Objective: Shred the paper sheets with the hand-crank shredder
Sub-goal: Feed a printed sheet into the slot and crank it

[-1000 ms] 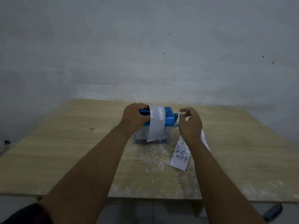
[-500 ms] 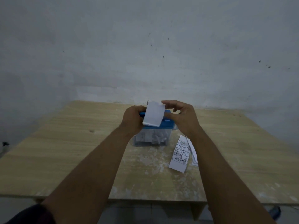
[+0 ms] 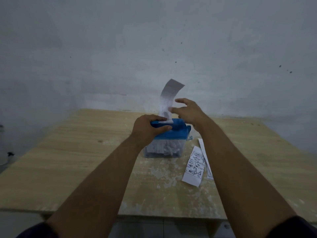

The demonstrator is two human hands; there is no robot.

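Curled paper strip (image 3: 167, 100) now upright, blue plastic shredder (image 3: 176, 130), left hand (image 3: 147, 129) gripping

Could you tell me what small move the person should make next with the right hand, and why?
Probably bring the right hand down to what looks like the crank on the right side of the shredder and start turning. The paper strip already stands upright in its slot, the left hand grips the blue top to steady it, and the right hand is open, holding nothing.
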